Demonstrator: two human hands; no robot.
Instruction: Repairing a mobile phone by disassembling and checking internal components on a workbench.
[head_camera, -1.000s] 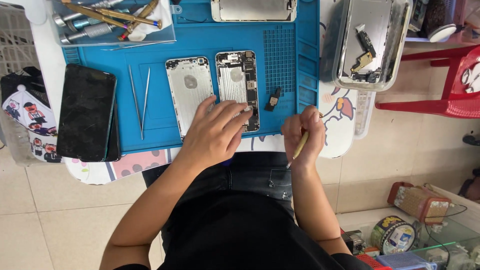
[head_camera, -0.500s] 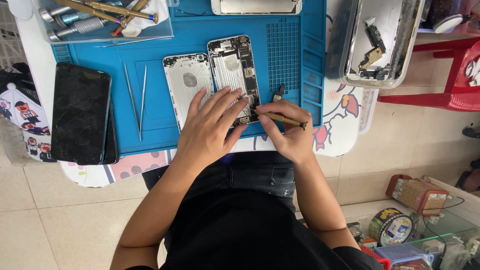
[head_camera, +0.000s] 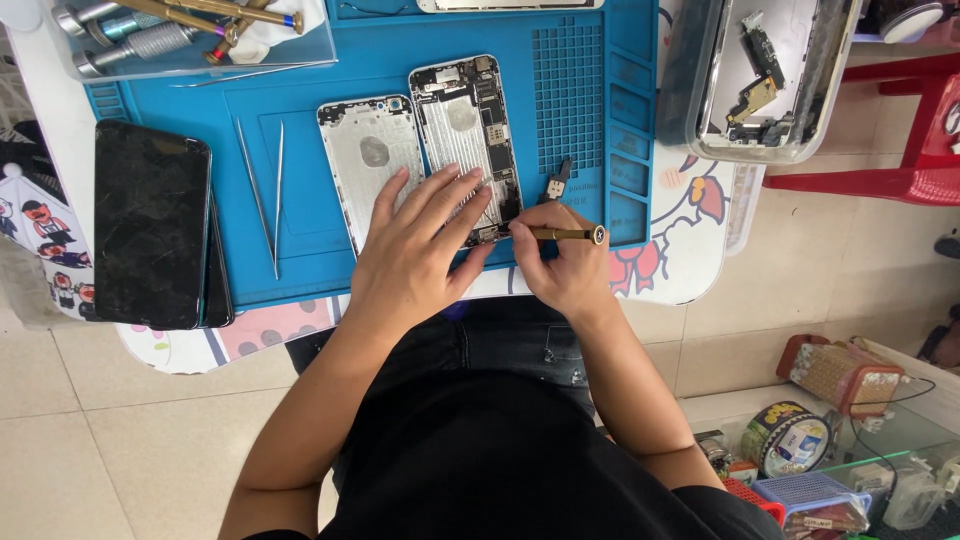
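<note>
Head view, fingers (head_camera: 455, 195): those of the left hand (head_camera: 415, 255) are spread flat and laid across the lower half of the opened phone (head_camera: 468, 135); nothing is gripped, the phone is only pressed down.
Head view, right hand (head_camera: 565, 265): its fingers are closed in a pinch on a slim brass-coloured screwdriver (head_camera: 565, 234), held nearly level with the tip at the phone's lower right corner.
Head view, phone position: it lies face-open on the blue mat (head_camera: 300, 200), just beside a bare silver back shell (head_camera: 368, 160) on its left.
Handling, phone: judged light, stiff and fragile; exposed boards and connectors are best left untouched, and hold is best taken at the metal edges.
Handling, screwdriver: judged light and thin, prone to roll; it is gripped near the tip end.
Surroundings: tweezers (head_camera: 268, 190) lie on the mat to the left; a dark phone (head_camera: 150, 225) lies beyond them; a parts tray (head_camera: 700, 120) stands to the right.
</note>
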